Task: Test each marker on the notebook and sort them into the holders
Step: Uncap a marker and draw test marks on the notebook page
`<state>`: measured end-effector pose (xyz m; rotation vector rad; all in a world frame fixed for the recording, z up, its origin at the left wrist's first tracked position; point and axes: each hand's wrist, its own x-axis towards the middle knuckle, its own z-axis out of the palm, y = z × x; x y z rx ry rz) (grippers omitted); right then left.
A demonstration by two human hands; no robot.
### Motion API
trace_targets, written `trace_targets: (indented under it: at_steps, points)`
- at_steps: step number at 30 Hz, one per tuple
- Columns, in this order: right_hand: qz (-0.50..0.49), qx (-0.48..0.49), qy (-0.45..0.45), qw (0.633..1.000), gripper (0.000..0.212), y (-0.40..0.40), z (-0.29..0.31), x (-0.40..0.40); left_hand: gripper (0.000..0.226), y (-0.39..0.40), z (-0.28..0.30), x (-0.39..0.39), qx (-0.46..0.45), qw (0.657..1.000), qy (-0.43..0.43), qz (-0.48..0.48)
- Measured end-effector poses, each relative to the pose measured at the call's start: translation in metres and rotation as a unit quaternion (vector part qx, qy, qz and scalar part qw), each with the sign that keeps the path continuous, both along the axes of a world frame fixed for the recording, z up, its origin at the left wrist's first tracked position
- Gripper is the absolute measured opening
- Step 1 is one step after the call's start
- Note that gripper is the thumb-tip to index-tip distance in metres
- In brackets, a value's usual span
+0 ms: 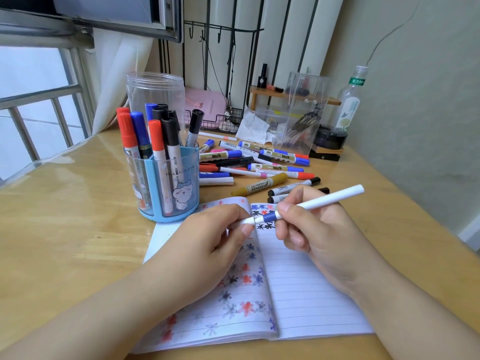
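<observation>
A: White marker [322, 201] with a blue band is in your right hand [319, 229], thumb and fingers curled round the barrel, tail end pointing up-right.
B: And my left hand [207, 242]?
A: Pinching the white cap end [246, 221] of the same marker. Can't tell if the cap is seated or partly off. Both hands are over the open notebook [298, 294].
B: Notebook state?
A: Lying flat on the bench [65, 229]. Left page covered with red, blue and black star scribbles, right page only has a few at the top.
B: Holders?
A: Blue holder [168, 188] just left of the notebook, red, blue and black markers standing in it. Clear round jar [155, 92] behind it. Clear acrylic holder [304, 110] further back right.
B: Remaining markers?
A: Loose pile [259, 162] on the bench beyond the notebook, between the blue holder and the acrylic one. A gold marker [259, 187] lies at its near edge.
</observation>
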<state>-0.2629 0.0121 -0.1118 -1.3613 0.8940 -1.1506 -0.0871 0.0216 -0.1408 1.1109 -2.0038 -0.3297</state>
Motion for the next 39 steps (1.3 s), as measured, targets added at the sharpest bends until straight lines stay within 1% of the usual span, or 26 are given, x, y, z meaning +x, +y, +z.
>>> trace_targets:
  at_steps: [3, 5, 10, 12, 16, 18, 19, 20, 21, 22, 23, 24, 25, 26, 28, 30, 31, 32, 33, 34, 35, 37, 38, 39]
  points:
    - [0.01, -0.002, 0.002, 1.0, 0.014, 0.001, -0.001, 0.001, 0.019, 0.0, 0.0, 0.0, -0.009, 1.0, -0.005, -0.021]
    - [0.02, 0.009, -0.009, 1.0, 0.016, 0.003, 0.0, 0.002, 0.019, 0.001, 0.001, 0.001, -0.02, 0.999, -0.008, -0.025]
    - [0.045, 0.055, -0.065, 0.995, 0.015, 0.006, -0.004, 0.006, 0.027, 0.004, 0.005, 0.004, -0.071, 0.997, -0.02, -0.019]
    - [0.056, 0.07, -0.092, 0.992, 0.019, 0.007, -0.005, 0.008, 0.025, 0.006, 0.007, 0.004, -0.084, 0.996, -0.028, -0.018]
    - [0.036, 0.069, -0.102, 0.992, 0.012, 0.008, -0.001, 0.012, 0.023, 0.006, 0.011, 0.002, -0.084, 0.996, -0.038, -0.011]
    - [0.021, 0.061, -0.078, 0.995, 0.013, 0.008, 0.0, 0.013, 0.027, 0.004, 0.013, 0.003, -0.068, 0.997, -0.032, -0.002]
    - [0.017, 0.056, -0.039, 0.998, 0.013, 0.007, 0.0, 0.013, 0.031, 0.003, 0.013, 0.004, -0.048, 0.998, -0.036, 0.014]
    - [0.004, 0.039, 0.033, 0.999, 0.011, 0.006, 0.001, 0.011, 0.032, 0.002, 0.014, 0.005, -0.023, 0.998, -0.045, 0.038]
    - [-0.022, 0.005, 0.131, 0.991, 0.011, 0.005, 0.001, 0.006, 0.031, 0.0, 0.014, 0.007, 0.001, 0.996, -0.056, 0.07]
    - [-0.062, -0.049, 0.233, 0.969, 0.012, 0.003, 0.0, 0.0, 0.027, -0.001, 0.014, 0.009, 0.021, 0.991, -0.076, 0.104]
    - [-0.111, -0.124, 0.322, 0.932, 0.013, 0.0, 0.0, -0.008, 0.023, -0.003, 0.015, 0.011, 0.034, 0.985, -0.102, 0.132]
    - [-0.154, -0.209, 0.382, 0.887, 0.013, -0.002, 0.0, -0.014, 0.02, -0.003, 0.016, 0.011, 0.04, 0.981, -0.123, 0.146]
    - [-0.173, -0.287, 0.423, 0.842, 0.009, -0.003, 0.001, -0.017, 0.019, -0.002, 0.017, 0.01, 0.043, 0.979, -0.137, 0.148]
    - [-0.17, -0.342, 0.459, 0.802, 0.008, -0.004, 0.0, -0.016, 0.018, 0.0, 0.019, 0.009, 0.044, 0.978, -0.143, 0.143]
    - [-0.149, -0.39, 0.533, 0.736, 0.021, -0.005, -0.005, -0.007, 0.018, 0.004, 0.021, 0.007, 0.038, 0.977, -0.16, 0.134]
    - [-0.154, -0.433, 0.574, 0.678, 0.015, -0.009, -0.011, -0.001, 0.021, 0.005, 0.023, 0.009, 0.028, 0.975, -0.17, 0.142]
    - [-0.167, -0.442, 0.579, 0.665, 0.011, -0.012, -0.01, 0.001, 0.022, 0.004, 0.024, 0.011, 0.024, 0.975, -0.159, 0.152]
    - [-0.184, -0.44, 0.569, 0.671, 0.009, -0.015, -0.007, 0.001, 0.023, 0.003, 0.026, 0.014, 0.022, 0.976, -0.136, 0.167]
    - [-0.203, -0.427, 0.546, 0.692, 0.01, -0.017, -0.001, 0.001, 0.024, 0.002, 0.028, 0.016, 0.021, 0.976, -0.104, 0.188]
    - [-0.223, -0.412, 0.505, 0.725, 0.01, -0.018, 0.008, 0.002, 0.025, 0.0, 0.029, 0.019, 0.019, 0.974, -0.07, 0.214]
    - [-0.233, -0.389, 0.446, 0.772, 0.009, -0.019, 0.019, 0.005, 0.027, -0.001, 0.029, 0.021, 0.015, 0.969, -0.049, 0.241]
    - [-0.208, -0.317, 0.308, 0.873, 0.013, -0.022, 0.041, 0.016, 0.028, -0.004, 0.027, 0.024, 0.015, 0.956, -0.058, 0.287]
    - [-0.174, -0.285, 0.247, 0.91, 0.016, -0.024, 0.051, 0.026, 0.027, -0.006, 0.025, 0.025, 0.022, 0.951, -0.069, 0.3]
    - [-0.144, -0.269, 0.203, 0.93, 0.018, -0.028, 0.059, 0.036, 0.026, -0.007, 0.023, 0.025, 0.034, 0.948, -0.073, 0.308]
